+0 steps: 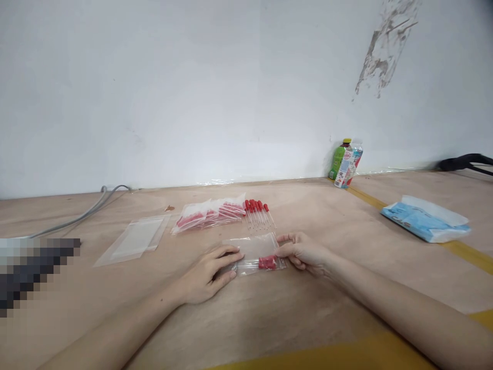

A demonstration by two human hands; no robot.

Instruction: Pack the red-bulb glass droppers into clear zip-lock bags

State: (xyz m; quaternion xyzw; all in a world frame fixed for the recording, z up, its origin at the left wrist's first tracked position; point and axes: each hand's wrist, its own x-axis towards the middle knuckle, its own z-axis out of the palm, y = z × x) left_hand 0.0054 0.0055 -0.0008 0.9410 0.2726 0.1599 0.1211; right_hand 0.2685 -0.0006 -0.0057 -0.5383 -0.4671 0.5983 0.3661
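Forearms (133, 318) are flanking bag (254, 250), left hand (206, 272) resting on it, fingers parted, right hand (302, 252) pinching bag's end, apparently sealing, next calling for even pressure.

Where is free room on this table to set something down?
Bare table shows between the right hand and the blue packet, and between the left hand and the flat bags. Beyond the hands, filled bags and red-tipped sticks crowd together.

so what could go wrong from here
The red-topped droppers inside the clear bag lie near its edge by the right hand, so they might slip out if that end is open; I can't tell if it's sealed. The loose droppers just beyond could get knocked by a stray finger.
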